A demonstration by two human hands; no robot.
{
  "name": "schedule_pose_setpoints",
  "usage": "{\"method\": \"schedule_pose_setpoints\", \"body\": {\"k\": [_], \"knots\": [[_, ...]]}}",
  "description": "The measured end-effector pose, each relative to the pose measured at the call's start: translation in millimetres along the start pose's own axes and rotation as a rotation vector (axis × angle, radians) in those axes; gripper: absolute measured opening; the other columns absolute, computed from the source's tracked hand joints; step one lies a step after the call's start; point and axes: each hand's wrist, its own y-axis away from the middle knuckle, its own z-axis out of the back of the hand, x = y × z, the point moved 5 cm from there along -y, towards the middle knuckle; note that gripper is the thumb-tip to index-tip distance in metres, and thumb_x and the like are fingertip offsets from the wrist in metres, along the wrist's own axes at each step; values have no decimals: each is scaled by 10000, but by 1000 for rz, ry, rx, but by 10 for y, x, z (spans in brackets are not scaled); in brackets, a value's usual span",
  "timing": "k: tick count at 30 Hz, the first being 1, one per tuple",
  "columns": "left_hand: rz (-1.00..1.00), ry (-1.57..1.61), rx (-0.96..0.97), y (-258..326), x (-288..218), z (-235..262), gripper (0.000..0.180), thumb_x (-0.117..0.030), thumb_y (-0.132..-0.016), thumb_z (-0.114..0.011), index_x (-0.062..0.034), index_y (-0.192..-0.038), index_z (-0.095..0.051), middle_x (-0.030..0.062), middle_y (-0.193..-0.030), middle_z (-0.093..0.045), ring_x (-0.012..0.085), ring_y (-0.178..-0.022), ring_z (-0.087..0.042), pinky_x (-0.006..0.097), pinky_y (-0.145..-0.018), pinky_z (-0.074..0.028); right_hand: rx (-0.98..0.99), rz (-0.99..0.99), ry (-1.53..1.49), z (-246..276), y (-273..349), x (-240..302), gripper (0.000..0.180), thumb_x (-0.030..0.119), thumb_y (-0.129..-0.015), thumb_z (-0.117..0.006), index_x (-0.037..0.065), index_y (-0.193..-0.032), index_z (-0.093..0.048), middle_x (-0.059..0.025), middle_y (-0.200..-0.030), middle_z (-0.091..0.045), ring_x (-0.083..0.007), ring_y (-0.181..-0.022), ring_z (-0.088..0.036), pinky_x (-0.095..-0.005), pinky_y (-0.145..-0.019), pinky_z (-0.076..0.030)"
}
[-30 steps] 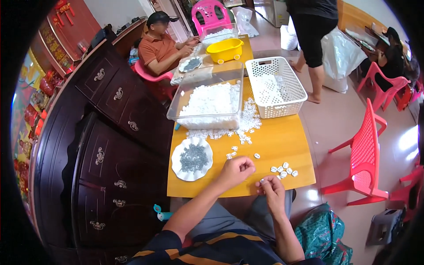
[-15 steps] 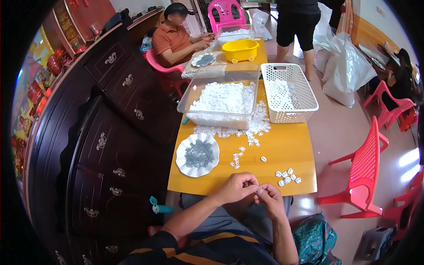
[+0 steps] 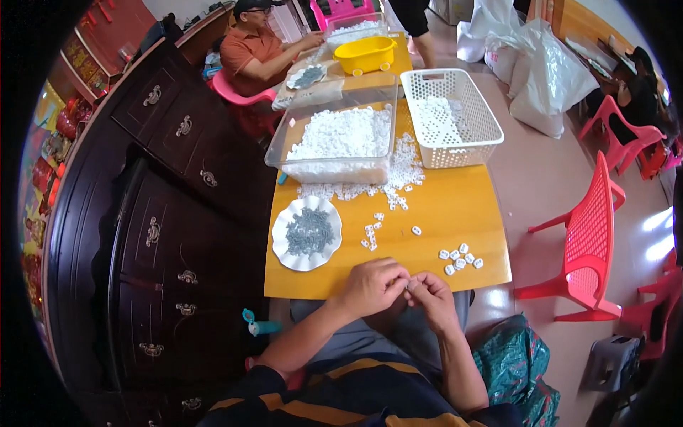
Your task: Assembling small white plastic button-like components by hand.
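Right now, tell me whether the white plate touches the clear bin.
Apart. The head view shows the white plate of grey bits lying nearer the person, with bare yellow table and scattered white pieces between it and the clear bin.

I see a tiny pale piece, mostly hidden, pinched where my two hands' fingertips meet, just off the near edge of the yellow bench.

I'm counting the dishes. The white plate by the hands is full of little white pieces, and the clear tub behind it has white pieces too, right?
Not quite. The white plate holds small grey pieces, not white ones; the head view shows it. The clear tub behind it does hold white pieces.
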Motion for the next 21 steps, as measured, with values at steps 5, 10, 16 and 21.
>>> {"method": "schedule_pose_setpoints", "body": {"k": [5,10,16,21], "knots": [[166,94,-68,43,87,9,42,-43,-871,-697,-7,-880,-678,87,-746,-628,161,-565,-581,296,-528,-452,-28,44,17,1,-28,-5,123,157,-1023,-607,35,-1033,-617,-6,-838,-669,-55,-685,-576,-198,-634,-473],[124,122,-61,73,79,-76,42,-37,-882,-685,-1,-870,-667,83,-737,-621,148,-557,-565,294,-518,-440,-45,34,-13,3,-20,-31,90,116,-1010,-602,39,-1056,-606,-21,-871,-675,-86,-699,-602,-210,-652,-474],[193,78,16,41,68,-76,74,-88,-886,-660,-17,-866,-653,130,-820,-665,315,-739,-670,386,-644,-521,-90,94,-49,-31,30,29,138,96,-1005,-599,27,-1123,-584,-28,-905,-692,-88,-722,-616,-210,-657,-474],[208,74,0,56,122,-40,80,-92,-900,-647,-16,-874,-644,128,-821,-664,325,-766,-668,395,-668,-522,-70,146,-33,-61,32,46,137,104,-1010,-594,30,-1125,-580,-27,-913,-702,-86,-738,-619,-206,-676,-480]]}}
